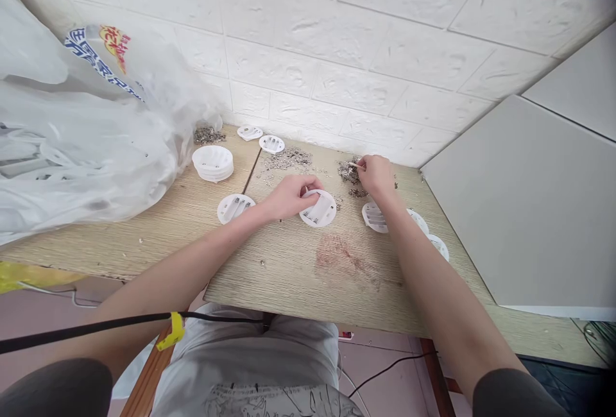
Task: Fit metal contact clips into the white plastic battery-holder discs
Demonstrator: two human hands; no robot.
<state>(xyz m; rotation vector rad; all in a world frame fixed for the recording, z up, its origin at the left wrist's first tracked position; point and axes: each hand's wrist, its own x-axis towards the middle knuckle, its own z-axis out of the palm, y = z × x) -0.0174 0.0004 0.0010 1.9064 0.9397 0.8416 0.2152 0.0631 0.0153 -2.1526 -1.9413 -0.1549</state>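
My left hand (pixel 296 195) grips the upper left rim of a round white plastic battery holder (pixel 320 213), thumb over its face. Small metal pieces show along the holder's slots. Farther right, my right hand (pixel 376 176) is closed around a thin pale stick-like tool (pixel 355 165), its tip over a pile of small metal parts (pixel 347 173). What exactly the tool is, I cannot make out. Beneath my right forearm lies another white holder (pixel 373 218), partly hidden. Beside my left wrist rests a holder with metal pieces in its slots (pixel 233 206).
A stack of white round parts (pixel 212 163) stands at the left, near a large plastic bag (pixel 96 141). Loose metal bits (pixel 289 159) are scattered at the back by the white wall (pixel 317 77). Grey panels (pixel 529 212) bound the right side. A black cable (pixel 96 326) crosses low in front.
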